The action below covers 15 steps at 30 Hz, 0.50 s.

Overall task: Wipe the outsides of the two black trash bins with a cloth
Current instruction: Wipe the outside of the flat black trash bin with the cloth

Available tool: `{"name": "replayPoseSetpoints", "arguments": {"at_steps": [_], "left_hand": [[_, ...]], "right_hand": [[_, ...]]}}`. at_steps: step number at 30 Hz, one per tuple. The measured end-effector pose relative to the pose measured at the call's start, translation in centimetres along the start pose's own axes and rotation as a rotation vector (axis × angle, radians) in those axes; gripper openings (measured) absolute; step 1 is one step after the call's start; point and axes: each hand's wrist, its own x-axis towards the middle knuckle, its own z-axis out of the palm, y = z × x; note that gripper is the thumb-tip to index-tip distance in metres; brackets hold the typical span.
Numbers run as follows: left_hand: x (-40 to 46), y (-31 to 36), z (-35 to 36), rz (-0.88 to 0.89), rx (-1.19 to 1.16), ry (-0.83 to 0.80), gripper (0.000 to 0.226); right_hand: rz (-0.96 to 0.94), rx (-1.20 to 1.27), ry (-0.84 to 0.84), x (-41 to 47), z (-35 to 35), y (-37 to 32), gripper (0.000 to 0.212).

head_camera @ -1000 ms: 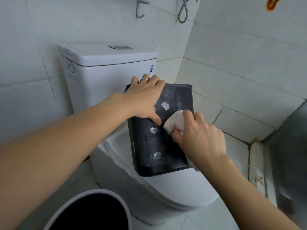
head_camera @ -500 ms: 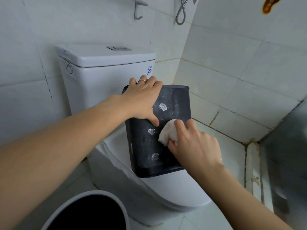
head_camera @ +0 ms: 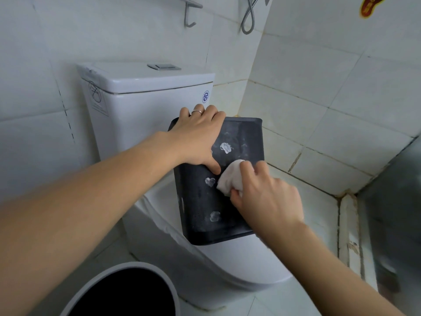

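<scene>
Head view: black bin (head_camera: 200, 201) lengthwise away

Round blue logo (head_camera: 205, 97) on cistern (head_camera: 145, 110) front, lettering unreadable. Grey label (head_camera: 96, 99) on cistern side, print illegible. Red-and-gold sticker (head_camera: 370, 5) on wall tile, characters illegible.
</scene>
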Motion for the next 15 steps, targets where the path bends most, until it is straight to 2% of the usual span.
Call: {"name": "replayPoseSetpoints", "arguments": {"at_steps": [6, 10, 15], "left_hand": [[-0.2, 0.0, 0.1, -0.013, -0.003, -0.002, 0.113], [-0.1, 0.0, 0.2, -0.008, -0.006, -0.002, 0.114], [0.0, 0.3, 0.0, 0.014, -0.005, 0.0, 0.114]], "right_hand": [[0.11, -0.03, -0.031, 1.1, 0.3, 2.0, 0.027], [0.009, -0.075, 0.028, 0.3, -0.3, 0.1, 0.031], [-0.043, -0.06, 0.001, -0.5, -0.5, 0.3, 0.034]]}}
